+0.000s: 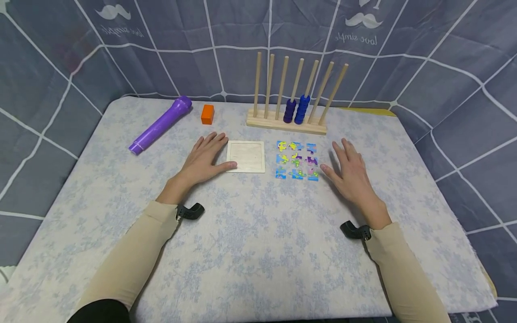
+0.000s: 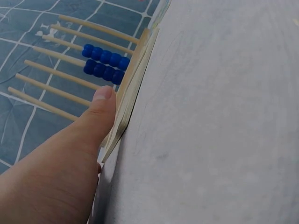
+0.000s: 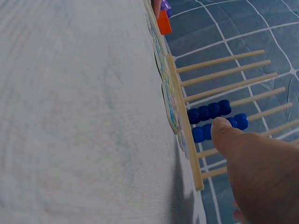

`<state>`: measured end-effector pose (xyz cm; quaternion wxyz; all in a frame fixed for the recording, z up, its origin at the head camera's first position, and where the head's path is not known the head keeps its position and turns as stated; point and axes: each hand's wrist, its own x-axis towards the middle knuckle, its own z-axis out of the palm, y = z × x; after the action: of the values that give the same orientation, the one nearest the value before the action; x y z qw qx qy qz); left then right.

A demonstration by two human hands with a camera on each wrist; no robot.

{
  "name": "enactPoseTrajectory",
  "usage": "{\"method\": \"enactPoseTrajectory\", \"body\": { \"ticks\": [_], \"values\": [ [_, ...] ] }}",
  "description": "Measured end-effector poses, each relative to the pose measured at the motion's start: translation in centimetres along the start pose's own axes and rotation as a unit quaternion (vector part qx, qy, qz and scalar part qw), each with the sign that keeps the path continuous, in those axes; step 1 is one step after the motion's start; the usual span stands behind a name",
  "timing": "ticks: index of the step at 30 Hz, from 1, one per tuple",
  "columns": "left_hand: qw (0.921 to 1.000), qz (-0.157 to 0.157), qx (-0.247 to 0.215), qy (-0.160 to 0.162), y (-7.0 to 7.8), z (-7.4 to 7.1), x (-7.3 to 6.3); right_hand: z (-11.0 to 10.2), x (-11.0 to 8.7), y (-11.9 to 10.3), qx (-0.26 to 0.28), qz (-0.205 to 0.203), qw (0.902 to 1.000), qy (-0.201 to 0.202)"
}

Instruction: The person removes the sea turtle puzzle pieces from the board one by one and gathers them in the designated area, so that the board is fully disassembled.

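My left hand (image 1: 205, 159) lies with fingers extended at the left side of a square wooden puzzle frame (image 1: 245, 170), its thumb at the frame's lower left edge. In the left wrist view the thumb (image 2: 103, 95) shows beside the frame, while the other fingers are mostly hidden. Several colourful jigsaw pieces (image 1: 297, 174) lie in spaced rows to the right of the frame. Just right of these pieces, my right hand (image 1: 350, 175) is spread and holds nothing. The right wrist view shows its thumb (image 3: 224, 130) in front of the blue beads.
Behind the puzzle stands a wooden peg rack (image 1: 286, 126) with upright rods, two of them carrying blue beads (image 1: 302, 109). A purple toy microphone (image 1: 161, 125) and an orange block (image 1: 208, 115) lie at the back left. Grey checked cloth (image 1: 238, 27) hangs behind the table.
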<state>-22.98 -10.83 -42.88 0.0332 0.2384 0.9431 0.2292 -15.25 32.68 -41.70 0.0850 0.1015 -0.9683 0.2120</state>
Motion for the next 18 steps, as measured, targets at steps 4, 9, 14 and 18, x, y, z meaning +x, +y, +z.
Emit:
{"method": "enactPoseTrajectory", "body": {
  "ticks": [4, 9, 14, 18],
  "values": [
    [0.9999, -0.006, -0.004, 0.007, -0.3, -0.1, -0.4, 0.2, 0.6, -0.2, -0.015, -0.005, 0.9999, -0.001],
    [0.9998, -0.011, -0.001, 0.014, -0.6, -0.3, -0.7, 0.3, 1.2, -0.6, -0.024, -0.009, 0.9997, -0.004],
    [0.9993, -0.018, 0.02, 0.024, -0.3, -0.5, -0.6, 0.0, 1.1, -0.7, -0.035, 0.004, 0.9993, -0.013],
    [0.9961, -0.019, 0.076, 0.041, 0.2, -1.3, -0.4, -0.8, 1.1, -0.3, -0.041, 0.021, 0.9986, -0.025]
  ]
}}
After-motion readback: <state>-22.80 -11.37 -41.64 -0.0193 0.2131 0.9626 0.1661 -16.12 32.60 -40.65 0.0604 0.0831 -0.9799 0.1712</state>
